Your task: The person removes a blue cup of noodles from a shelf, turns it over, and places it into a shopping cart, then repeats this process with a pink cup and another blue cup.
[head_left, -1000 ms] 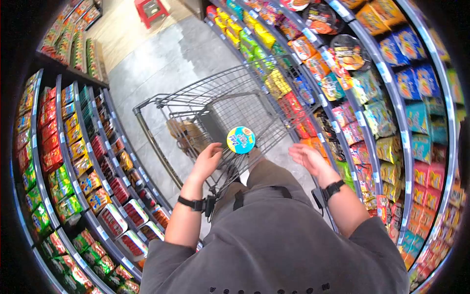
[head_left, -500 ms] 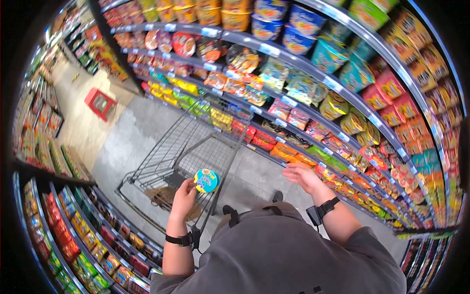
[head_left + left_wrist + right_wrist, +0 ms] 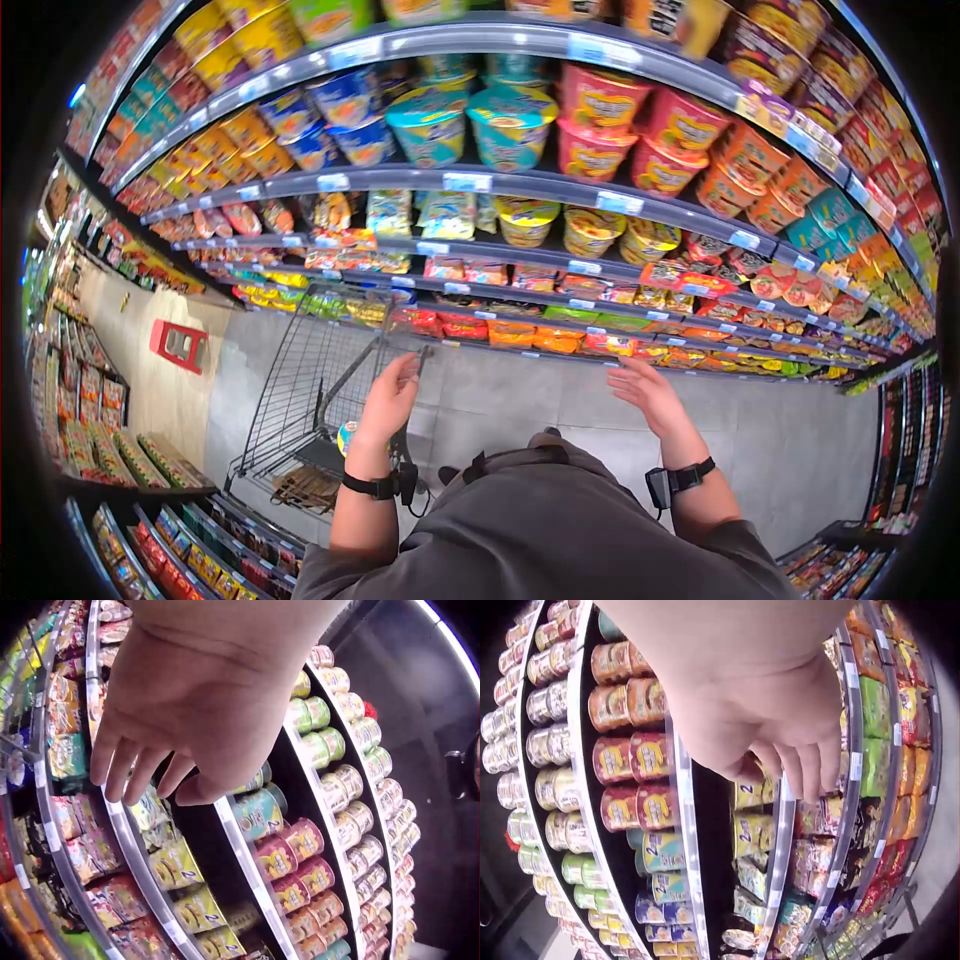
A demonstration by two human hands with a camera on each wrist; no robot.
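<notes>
In the head view my left hand (image 3: pixel 390 402) is held up beside the wire shopping cart (image 3: pixel 262 425), palm turned inward, with nothing in it. My right hand (image 3: pixel 650 396) hovers over the floor to the right, also holding nothing. A round teal and yellow tub (image 3: pixel 345 438) in the cart is partly hidden by my left forearm. Both wrist views show loose, slightly bent fingers: the left hand (image 3: pixel 191 712) and the right hand (image 3: pixel 769 712) appear in front of shelves of noodle cups and packets.
A long shelf unit (image 3: pixel 450 182) with stacked cups and bagged noodles curves across the front. Grey floor (image 3: pixel 520 400) lies between it and my feet. A red stool (image 3: pixel 180 346) stands at the far left. More shelves (image 3: pixel 190 550) are at the lower left, and brown cardboard (image 3: pixel 305 490) is low in the cart.
The view has swung right to face the shelves. The cart and tub have shifted left and down in view; the left hand, earlier close by the tub's lid, now appears above it.
</notes>
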